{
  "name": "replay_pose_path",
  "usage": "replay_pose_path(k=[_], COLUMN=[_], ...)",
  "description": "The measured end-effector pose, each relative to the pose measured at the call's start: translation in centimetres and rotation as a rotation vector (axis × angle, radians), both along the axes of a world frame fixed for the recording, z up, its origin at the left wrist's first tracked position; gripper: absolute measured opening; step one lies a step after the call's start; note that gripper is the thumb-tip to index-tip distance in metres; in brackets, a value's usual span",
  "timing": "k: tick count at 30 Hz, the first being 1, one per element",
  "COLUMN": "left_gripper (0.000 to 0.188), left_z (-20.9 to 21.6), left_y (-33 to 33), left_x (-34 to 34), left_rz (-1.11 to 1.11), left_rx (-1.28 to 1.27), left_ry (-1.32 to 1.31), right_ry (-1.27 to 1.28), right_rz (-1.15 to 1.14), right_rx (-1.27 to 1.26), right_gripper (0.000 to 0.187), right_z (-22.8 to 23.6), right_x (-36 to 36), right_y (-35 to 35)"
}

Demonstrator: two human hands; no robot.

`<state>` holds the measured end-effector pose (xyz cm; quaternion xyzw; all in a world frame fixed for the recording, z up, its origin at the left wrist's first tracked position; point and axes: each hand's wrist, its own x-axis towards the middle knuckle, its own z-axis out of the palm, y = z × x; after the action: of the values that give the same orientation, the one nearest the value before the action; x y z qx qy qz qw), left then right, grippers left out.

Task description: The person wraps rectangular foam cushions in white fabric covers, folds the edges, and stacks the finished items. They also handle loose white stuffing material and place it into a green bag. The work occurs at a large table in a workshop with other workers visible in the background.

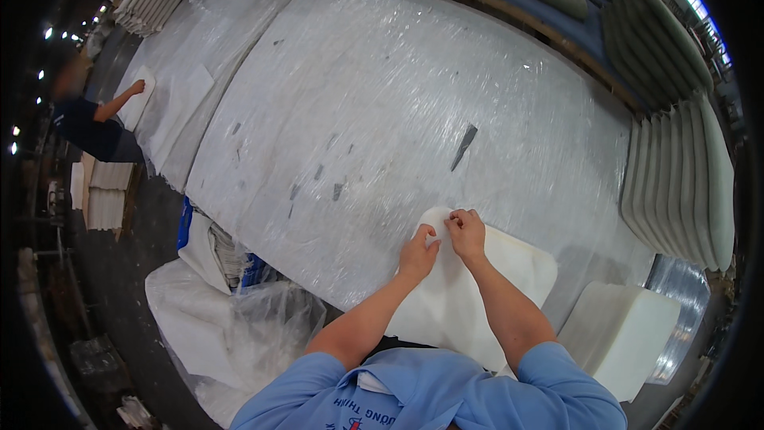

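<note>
A white, soft-looking sheet (436, 302) with rounded corners lies at the table's near edge, in front of my body. My left hand (419, 253) rests at the left side of its narrow far end, fingers bent, with a gap between thumb and forefinger. Just to the right, my right hand (468, 234) is closed in a pinch over the same end. Whatever its fingertips hold is too small to make out. Under my right forearm, another pale panel (521, 263) with a rounded corner shows beside the sheet.
The table (382, 111) is wrapped in shiny clear film, with a dark torn strip (464, 147) on it. Padded grey-green panels (676, 183) stand at the right, near a white stack (617, 334). Clear plastic (263, 326) bulges at lower left. A co-worker (91, 123) handles white sheets at far left.
</note>
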<state>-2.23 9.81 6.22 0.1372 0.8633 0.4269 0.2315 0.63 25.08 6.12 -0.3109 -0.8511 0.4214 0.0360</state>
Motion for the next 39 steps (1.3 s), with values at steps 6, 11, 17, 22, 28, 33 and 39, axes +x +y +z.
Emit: replay_pose_path(k=[6,11,17,22,28,33,39], left_gripper=[0.025,0.031,0.038,0.041,0.042,0.045,0.057], left_z=[1.0,1.1,0.2,0.1,0.2,-0.6,0.3], left_y=[0.4,1.5,1.2,1.6,1.6,1.2,1.1], left_x=[0.7,-1.3,-2.7,-3.8,-3.8,-4.1,-2.4], left_rz=[0.046,0.007,-0.028,-0.069,-0.092,-0.076,-0.014], left_rx=[0.030,-0.136,-0.265,-0.250,-0.234,-0.222,-0.120], left_ry=[0.030,-0.017,-0.083,-0.127,-0.136,-0.109,-0.067], right_ry=[0.095,0.058,0.037,-0.160,0.159,0.322,-0.287], right_rz=[-0.006,-0.015,-0.132,-0.172,-0.042,0.408,0.385], right_rx=[-0.050,0.063,-0.188,-0.746,0.052,0.335,0.045], right_gripper=[0.017,0.014,0.018,0.015,0.022,0.026,0.037], right_z=[-0.1,-0.1,1.3,0.0,0.7,0.2,-1.1], right_x=[-0.3,-1.1,-1.4,-2.1,-2.3,-2.3,-5.6], right_y=[0.5,0.6,-0.1,0.5,1.2,-0.8,3.5])
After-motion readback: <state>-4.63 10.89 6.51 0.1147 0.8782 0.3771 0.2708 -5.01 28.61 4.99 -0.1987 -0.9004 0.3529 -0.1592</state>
